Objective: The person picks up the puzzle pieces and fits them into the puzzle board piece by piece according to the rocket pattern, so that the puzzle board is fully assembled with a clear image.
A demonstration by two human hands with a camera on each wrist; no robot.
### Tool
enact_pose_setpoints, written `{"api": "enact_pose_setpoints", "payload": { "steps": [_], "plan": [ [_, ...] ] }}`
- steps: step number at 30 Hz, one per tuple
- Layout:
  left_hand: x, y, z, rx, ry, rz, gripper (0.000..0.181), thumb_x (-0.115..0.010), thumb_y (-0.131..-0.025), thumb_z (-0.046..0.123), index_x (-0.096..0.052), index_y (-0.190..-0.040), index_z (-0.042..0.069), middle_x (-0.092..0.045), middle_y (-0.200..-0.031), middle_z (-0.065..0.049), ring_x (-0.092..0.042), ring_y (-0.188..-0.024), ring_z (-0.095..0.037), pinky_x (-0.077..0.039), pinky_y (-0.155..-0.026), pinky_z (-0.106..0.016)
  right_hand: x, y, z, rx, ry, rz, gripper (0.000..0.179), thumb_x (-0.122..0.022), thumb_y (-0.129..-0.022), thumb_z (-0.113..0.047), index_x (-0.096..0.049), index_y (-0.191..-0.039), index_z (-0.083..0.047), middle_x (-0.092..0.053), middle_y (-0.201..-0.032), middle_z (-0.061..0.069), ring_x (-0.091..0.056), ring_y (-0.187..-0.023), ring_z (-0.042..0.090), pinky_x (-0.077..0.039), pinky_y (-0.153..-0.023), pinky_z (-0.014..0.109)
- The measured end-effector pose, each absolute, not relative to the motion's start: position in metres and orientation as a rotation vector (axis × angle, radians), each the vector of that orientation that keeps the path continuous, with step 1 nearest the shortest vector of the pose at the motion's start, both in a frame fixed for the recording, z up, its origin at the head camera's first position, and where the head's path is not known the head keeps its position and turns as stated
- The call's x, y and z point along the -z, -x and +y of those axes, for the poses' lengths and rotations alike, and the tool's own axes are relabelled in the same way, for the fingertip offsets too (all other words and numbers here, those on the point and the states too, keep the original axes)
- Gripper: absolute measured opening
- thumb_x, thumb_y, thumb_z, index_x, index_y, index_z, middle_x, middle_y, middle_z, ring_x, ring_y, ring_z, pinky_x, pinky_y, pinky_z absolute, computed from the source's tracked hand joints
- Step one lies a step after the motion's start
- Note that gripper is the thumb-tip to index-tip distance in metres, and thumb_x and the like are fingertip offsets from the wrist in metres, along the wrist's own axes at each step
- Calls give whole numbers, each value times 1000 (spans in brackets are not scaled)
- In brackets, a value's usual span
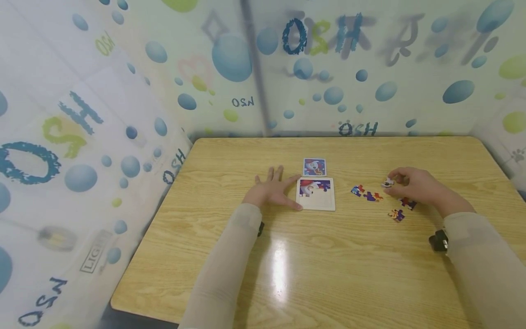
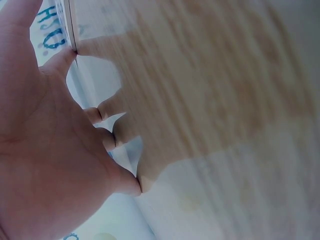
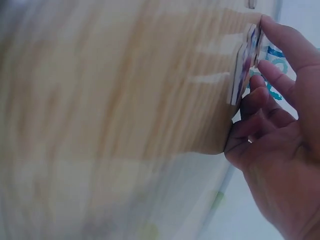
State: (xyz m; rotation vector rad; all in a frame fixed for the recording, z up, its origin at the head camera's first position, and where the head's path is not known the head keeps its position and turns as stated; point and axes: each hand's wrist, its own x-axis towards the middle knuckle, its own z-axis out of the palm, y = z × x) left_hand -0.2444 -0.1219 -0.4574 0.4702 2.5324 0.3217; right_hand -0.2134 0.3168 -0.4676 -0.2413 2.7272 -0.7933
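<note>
My left hand (image 1: 274, 189) lies on the table with its fingers spread. Its thumb and index fingertip touch the left side of a white puzzle tray (image 1: 324, 204), whose upper part holds joined pieces of a purple, red and white picture. At the right, thumb and fingertips of my right hand (image 1: 421, 186) pinch a mostly white jigsaw piece (image 1: 387, 183) by its edges, low over the table. Around that hand lie several loose jigsaw pieces, among them a blue and red piece (image 1: 357, 190), a purple and orange piece (image 1: 372, 197) and a yellowish piece (image 1: 396, 215).
A small square picture card (image 1: 314, 167) lies just behind the tray. Everything rests on a wooden table (image 1: 328, 265), with a patterned wall (image 1: 279, 109) along its far edge and another at the left.
</note>
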Motion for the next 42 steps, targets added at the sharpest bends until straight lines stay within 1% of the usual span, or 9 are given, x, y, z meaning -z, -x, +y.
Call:
{"api": "enact_pose_setpoints", "payload": {
  "steps": [3, 7, 10, 17, 21, 25, 30, 35, 42],
  "plan": [
    [458, 245, -122, -327, -469, 2531, 114, -74, -78, 83, -9, -167, 55, 25, -178, -10, 27, -163, -41, 16, -121, -82, 467, 213, 316, 794, 244, 2731, 71, -74, -98, -51, -56, -142, 1, -59, -131, 26, -59, -113, 41, -57, -85, 47],
    [459, 246, -123, -330, -467, 2532, 114, -74, -77, 83, -9, -167, 56, 25, -178, -9, 27, -163, -41, 17, -121, -81, 467, 213, 315, 790, 251, 2735, 71, -74, -98, -50, -55, -143, 3, -59, -134, 29, -58, -118, 45, -56, -91, 57],
    [460, 246, -124, -326, -470, 2532, 114, -73, -77, 84, -9, -167, 56, 25, -178, -9, 27, -163, -41, 17, -121, -81, 467, 213, 315, 787, 256, 2734, 72, -74, -99, -50, -55, -144, 4, -59, -135, 30, -59, -120, 46, -56, -92, 59],
    [459, 244, -124, -330, -473, 2533, 114, -73, -77, 85, -9, -166, 57, 25, -178, -9, 27, -163, -41, 16, -122, -81, 465, 213, 315, 777, 253, 2735, 73, -74, -99, -49, -55, -144, 5, -60, -131, 28, -60, -113, 42, -57, -84, 49],
    [458, 244, -124, -334, -469, 2534, 113, -73, -77, 85, -9, -166, 56, 25, -178, -9, 27, -163, -41, 17, -122, -80, 465, 214, 315, 765, 249, 2745, 72, -74, -99, -49, -55, -143, 6, -60, -129, 27, -60, -111, 41, -56, -83, 47],
    [458, 243, -124, -334, -471, 2536, 113, -73, -78, 84, -10, -167, 55, 25, -178, -9, 26, -163, -41, 16, -122, -80, 467, 214, 317, 777, 248, 2739, 71, -74, -99, -47, -55, -143, 6, -60, -132, 29, -60, -114, 44, -57, -85, 49],
    [458, 243, -123, -327, -476, 2531, 112, -73, -79, 83, -10, -167, 54, 24, -178, -10, 25, -163, -42, 15, -122, -81, 465, 216, 319, 791, 247, 2722, 73, -74, -99, -48, -56, -145, 5, -61, -134, 29, -62, -119, 46, -60, -82, 44],
    [458, 243, -122, -326, -479, 2533, 112, -73, -79, 83, -10, -167, 54, 23, -179, -10, 24, -164, -42, 14, -123, -81, 454, 220, 303, 835, 302, 2707, 68, -73, -100, -47, -58, -145, 2, -62, -133, 25, -66, -113, 38, -59, -71, 35],
    [455, 242, -122, -309, -481, 2541, 112, -73, -79, 82, -11, -168, 53, 23, -179, -11, 23, -164, -43, 13, -122, -82, 439, 225, 245, 889, 411, 2700, 64, -79, -97, -40, -61, -144, -1, -64, -130, 20, -62, -95, 24, -53, -67, 33]
  ]
}}
